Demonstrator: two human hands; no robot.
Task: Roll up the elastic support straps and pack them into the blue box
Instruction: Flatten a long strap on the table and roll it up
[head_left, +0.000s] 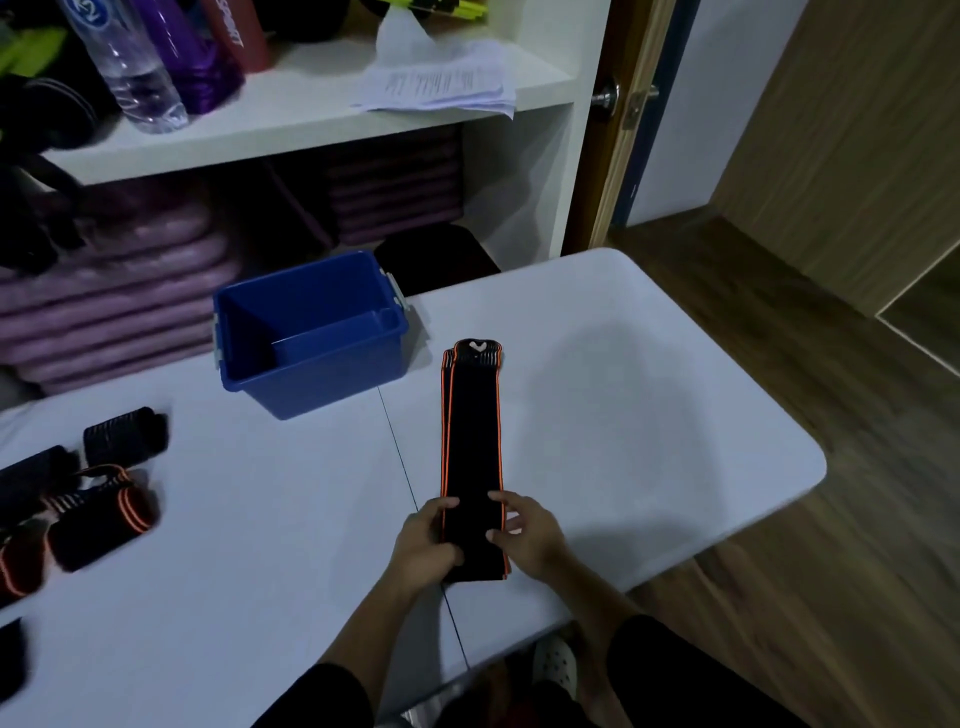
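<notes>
- Lying flat on the white tabletop (649, 415), a black elastic support strap (472, 441) with orange edges runs lengthwise away from the person. Its far end carries a small white mark, and it appears to be folded in layers.
- The left hand (423, 545) grips the near end of the strap from its left side, its fingers (447, 503) curled over the orange edge.
- The right hand (530, 535) holds the same end from the right side. Its fingers (501, 496) are bent, with the tips and thumb resting on the strap's top face.
- The blue box (322, 384) stands on the tabletop beyond and to the left of the strap, apart from it, with no lid and nothing visible inside.
- At the left edge of the tabletop lie several rolled straps (104, 519) (black, some with orange stripes), well apart from the hands.
- Behind the tabletop is a white shelf (291, 119) holding a clear water bottle (130, 67), a purple bottle (187, 57) and a loose stack of papers (441, 83).
- Purple mats (104, 301) are piled beneath the shelf.
</notes>
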